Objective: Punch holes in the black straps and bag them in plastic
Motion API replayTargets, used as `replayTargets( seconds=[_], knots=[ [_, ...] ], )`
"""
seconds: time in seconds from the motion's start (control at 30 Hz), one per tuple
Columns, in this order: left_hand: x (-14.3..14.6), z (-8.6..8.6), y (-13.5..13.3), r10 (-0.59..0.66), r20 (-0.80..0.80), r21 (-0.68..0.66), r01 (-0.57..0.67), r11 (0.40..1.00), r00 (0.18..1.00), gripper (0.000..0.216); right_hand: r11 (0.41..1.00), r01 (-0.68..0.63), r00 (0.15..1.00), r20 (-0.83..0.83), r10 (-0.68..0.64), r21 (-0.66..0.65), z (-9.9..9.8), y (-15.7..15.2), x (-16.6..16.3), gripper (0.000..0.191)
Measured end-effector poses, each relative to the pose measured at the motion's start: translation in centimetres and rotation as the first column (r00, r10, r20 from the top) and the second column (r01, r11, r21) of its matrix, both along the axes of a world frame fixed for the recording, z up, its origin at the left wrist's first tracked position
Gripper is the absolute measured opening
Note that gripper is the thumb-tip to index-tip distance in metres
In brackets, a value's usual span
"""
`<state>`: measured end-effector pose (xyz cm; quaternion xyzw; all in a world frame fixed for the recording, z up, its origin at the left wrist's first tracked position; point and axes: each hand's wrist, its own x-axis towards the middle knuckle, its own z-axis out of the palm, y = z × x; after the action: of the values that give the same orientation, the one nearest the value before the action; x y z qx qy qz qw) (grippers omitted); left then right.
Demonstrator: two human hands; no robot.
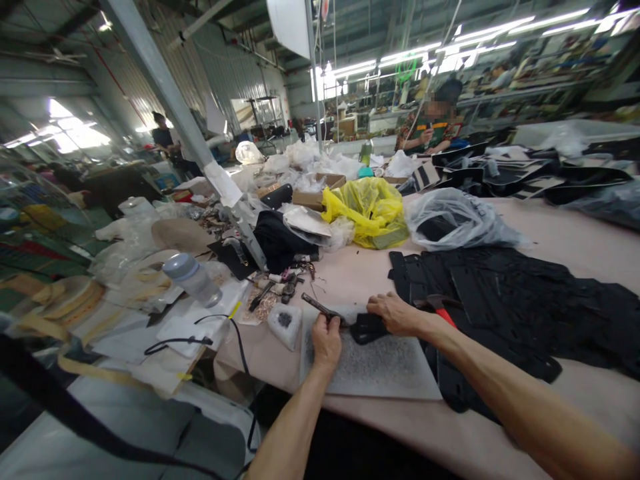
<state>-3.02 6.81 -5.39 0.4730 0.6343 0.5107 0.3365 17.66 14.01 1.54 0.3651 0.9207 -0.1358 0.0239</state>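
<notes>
My left hand (327,339) is closed around a slim dark metal hand tool (316,304), whose exact kind I cannot make out; its long end points up and left. My right hand (393,313) grips the edge of a small black flat piece (369,329), fingers bent over its right end. Tool and piece meet or nearly meet above a speckled white board (375,377). Left of the board sits a whitish block (286,325) with black bits in its middle. A red-handled tool (445,316) lies partly behind my right forearm.
Stacked black pieces (515,313) spread over the right of the table. Behind stand a yellow plastic bag (370,210) and a clear bag (455,220). To the left are a water bottle (193,279), tape rolls (65,300) and a metal post (175,93). A person (433,127) sits across.
</notes>
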Motion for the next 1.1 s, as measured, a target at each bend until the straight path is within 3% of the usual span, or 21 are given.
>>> replayTargets(
  seconds=[0.1,0.17,0.27,0.33,0.43,0.53,0.7,0.77,0.9,0.97,1.03,1.1],
  knots=[
    [0.2,0.1,0.1,0.048,0.161,-0.012,-0.047,0.999,0.986,0.021,0.982,-0.162,0.987,0.000,0.163,0.098,1.3,-0.8,-2.0,0.022],
    [0.3,0.0,0.3,0.074,0.268,-0.023,-0.070,0.997,0.961,0.023,0.931,-0.297,0.953,0.007,0.302,0.211,1.9,-1.7,-3.4,0.015],
    [0.3,-0.2,0.6,0.102,0.338,-0.052,-0.090,0.995,0.936,0.022,0.887,-0.342,0.932,-0.008,0.362,0.310,1.2,-3.1,-4.4,0.017],
    [0.1,-0.2,0.8,0.110,0.363,-0.085,-0.084,0.993,0.925,0.023,0.914,-0.273,0.947,-0.081,0.310,0.301,-0.6,-3.9,-4.1,0.020],
    [-0.3,0.2,0.8,0.060,0.378,-0.100,-0.023,0.995,0.924,0.026,0.966,-0.110,0.957,-0.238,0.166,0.232,-4.2,-5.2,-2.7,0.052],
    [-0.4,0.7,0.6,-0.041,0.365,-0.088,0.079,0.993,0.930,0.024,0.986,0.015,0.938,-0.344,0.043,0.164,-7.0,-6.6,-1.6,0.054],
    [0.1,0.9,0.7,-0.146,0.383,-0.066,0.184,0.981,0.912,0.024,0.985,0.066,0.917,-0.398,0.002,0.158,-8.0,-7.8,-1.6,0.097],
    [0.4,0.6,1.1,-0.165,0.396,-0.053,0.201,0.978,0.903,0.024,0.983,0.081,0.913,-0.409,-0.006,0.166,-7.8,-8.0,-1.8,0.093],
    [0.9,0.2,1.8,-0.182,0.355,-0.063,0.218,0.974,0.917,0.022,0.971,0.165,0.899,-0.432,-0.075,0.174,-6.9,-7.8,-2.1,0.045],
    [0.9,0.1,1.9,-0.188,0.281,-0.070,0.216,0.974,0.941,0.020,0.919,0.368,0.852,-0.446,-0.273,0.140,-6.1,-7.1,-2.1,0.036],
    [1.0,0.1,1.8,-0.196,0.173,-0.063,0.209,0.976,0.965,0.019,0.803,0.593,0.749,-0.408,-0.523,0.059,-5.3,-5.9,-2.3,0.040],
    [1.1,0.3,1.5,-0.197,0.062,-0.057,0.200,0.978,0.978,0.019,0.700,0.714,0.656,-0.331,-0.678,-0.019,-4.6,-4.1,-2.7,0.046]
  ],
)
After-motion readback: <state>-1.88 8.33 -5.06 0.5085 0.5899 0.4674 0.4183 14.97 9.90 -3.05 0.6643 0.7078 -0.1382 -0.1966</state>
